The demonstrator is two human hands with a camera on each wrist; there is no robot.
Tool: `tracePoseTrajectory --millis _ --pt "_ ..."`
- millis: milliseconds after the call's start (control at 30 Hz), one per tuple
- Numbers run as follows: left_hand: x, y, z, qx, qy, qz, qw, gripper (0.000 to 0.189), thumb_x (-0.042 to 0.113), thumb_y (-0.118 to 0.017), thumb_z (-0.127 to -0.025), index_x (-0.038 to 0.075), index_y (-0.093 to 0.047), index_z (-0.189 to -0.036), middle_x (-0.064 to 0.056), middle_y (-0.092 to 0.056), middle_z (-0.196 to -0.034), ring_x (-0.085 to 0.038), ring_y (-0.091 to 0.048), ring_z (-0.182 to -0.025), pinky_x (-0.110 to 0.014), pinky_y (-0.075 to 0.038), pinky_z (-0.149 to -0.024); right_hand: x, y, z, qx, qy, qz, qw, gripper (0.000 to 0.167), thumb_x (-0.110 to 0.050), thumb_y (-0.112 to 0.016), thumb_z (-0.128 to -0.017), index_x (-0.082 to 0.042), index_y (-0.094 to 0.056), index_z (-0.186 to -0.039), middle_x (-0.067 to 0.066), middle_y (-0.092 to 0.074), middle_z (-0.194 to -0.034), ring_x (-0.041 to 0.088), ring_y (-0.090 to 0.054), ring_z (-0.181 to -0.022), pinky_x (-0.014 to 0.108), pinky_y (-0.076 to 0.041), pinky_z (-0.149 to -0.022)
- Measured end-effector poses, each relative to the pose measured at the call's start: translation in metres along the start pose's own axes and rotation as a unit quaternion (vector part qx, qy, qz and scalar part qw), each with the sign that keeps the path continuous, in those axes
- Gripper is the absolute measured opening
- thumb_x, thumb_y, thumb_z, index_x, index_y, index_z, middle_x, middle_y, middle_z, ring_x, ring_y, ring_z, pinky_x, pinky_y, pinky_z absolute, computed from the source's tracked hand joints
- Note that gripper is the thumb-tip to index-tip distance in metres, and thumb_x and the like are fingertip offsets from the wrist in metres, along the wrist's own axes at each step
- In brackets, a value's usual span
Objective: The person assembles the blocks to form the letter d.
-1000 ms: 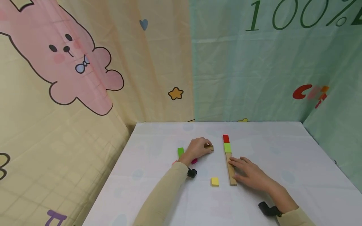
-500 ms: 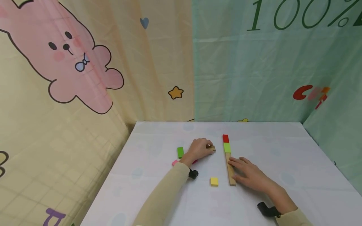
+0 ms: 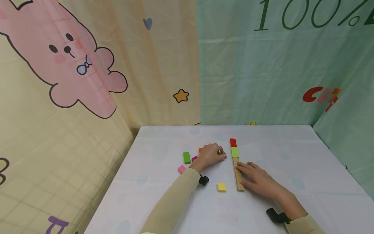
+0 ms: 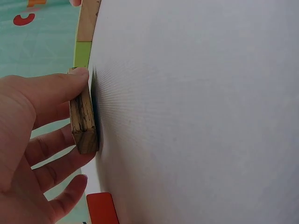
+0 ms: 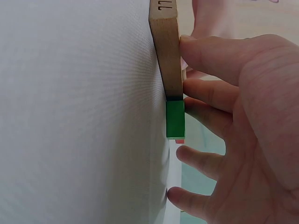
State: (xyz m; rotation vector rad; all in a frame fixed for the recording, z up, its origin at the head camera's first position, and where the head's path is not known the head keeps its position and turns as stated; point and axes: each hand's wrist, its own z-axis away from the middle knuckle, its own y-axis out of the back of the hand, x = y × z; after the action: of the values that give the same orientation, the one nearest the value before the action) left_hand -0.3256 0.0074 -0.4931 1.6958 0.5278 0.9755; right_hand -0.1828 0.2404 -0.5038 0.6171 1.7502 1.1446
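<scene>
A: Grip?

B: Left hand (image 3: pixel 209 154) pinches a short brown wooden block with dark cracks (image 4: pixel 84 119), thumb on one face, fingers behind. Block sits toward the far edge of the white tabletop (image 3: pixel 292 156), just left of the row. Can't tell whether it touches the cloth.

A: Handling?

B: Probably light, stiff, dry; little slip. Cracks look shallow, so not fragile, I'd judge. Best hold: the long sides, near mid-length, tips clear of the underside.

A: Right hand?

B: Right hand (image 3: pixel 258 180) has fingers apart and extended, tips resting on a long pale wooden bar (image 3: pixel 238 177). Not clamped. Light pressure should do; a hard push might skew it.

A: Beyond?

B: Flat lime-green block (image 3: pixel 235 152) at the bar's far end, then a flat red block (image 3: pixel 233 143) nearest the far edge. Square yellow block (image 3: pixel 221 187) lies left of the bar, apart.
</scene>
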Motion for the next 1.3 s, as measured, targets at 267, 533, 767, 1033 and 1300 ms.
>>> tracePoseTrajectory --millis 267,533,767,1033,1300 --pt "0.006 -0.005 -0.002 -0.005 0.010 0.002 0.9999 0.029 0.038 -0.080 -0.087 0.019 -0.076 -0.108 0.010 -0.064 -0.091 -0.007 -0.053 -0.078 -0.020 -0.044 -0.071 0.001 0.001 -0.001 -0.004 0.002 0.003 1.0000 0.062 -0.041 -0.067 -0.097 -0.012 -0.050 -0.149 0.009 -0.042 -0.156 0.050 -0.034 -0.138 0.072 -0.037 -0.096" --pt "0.009 -0.011 -0.004 -0.006 0.000 0.002 1.0000 0.032 0.041 -0.080 -0.087 0.019 -0.075 -0.110 0.010 -0.063 -0.092 -0.007 -0.053 -0.078 -0.019 -0.043 -0.070 0.000 0.000 -0.002 -0.016 -0.011 -0.001 0.9998 0.063 -0.039 -0.068 -0.096 -0.013 -0.049 -0.150 0.008 -0.040 -0.157 0.049 -0.033 -0.140 0.071 -0.036 -0.098" --pt "0.012 -0.014 -0.004 0.001 -0.003 0.013 0.9999 0.033 0.040 -0.080 -0.087 0.018 -0.076 -0.111 0.010 -0.062 -0.091 -0.008 -0.053 -0.079 -0.019 -0.044 -0.071 -0.002 0.001 -0.002 -0.022 -0.017 -0.001 0.9996 0.062 -0.037 -0.068 -0.096 -0.013 -0.049 -0.150 0.008 -0.040 -0.157 0.049 -0.032 -0.140 0.071 -0.036 -0.099" --pt "0.014 -0.019 -0.007 -0.001 0.006 0.012 0.9999 0.032 0.041 -0.079 -0.087 0.020 -0.076 -0.110 0.011 -0.060 -0.090 -0.007 -0.052 -0.079 -0.020 -0.044 -0.070 -0.001 -0.001 -0.003 -0.023 -0.022 0.002 0.9995 0.062 -0.038 -0.068 -0.096 -0.013 -0.049 -0.150 0.009 -0.041 -0.157 0.049 -0.033 -0.140 0.070 -0.036 -0.099" --pt "0.019 -0.018 -0.008 0.001 -0.001 -0.002 1.0000 0.032 0.041 -0.080 -0.087 0.020 -0.076 -0.110 0.009 -0.062 -0.093 -0.008 -0.051 -0.078 -0.020 -0.043 -0.069 0.001 -0.002 -0.002 -0.018 -0.019 0.003 0.9997 0.062 -0.038 -0.069 -0.096 -0.013 -0.049 -0.150 0.008 -0.040 -0.157 0.048 -0.033 -0.140 0.070 -0.036 -0.099"
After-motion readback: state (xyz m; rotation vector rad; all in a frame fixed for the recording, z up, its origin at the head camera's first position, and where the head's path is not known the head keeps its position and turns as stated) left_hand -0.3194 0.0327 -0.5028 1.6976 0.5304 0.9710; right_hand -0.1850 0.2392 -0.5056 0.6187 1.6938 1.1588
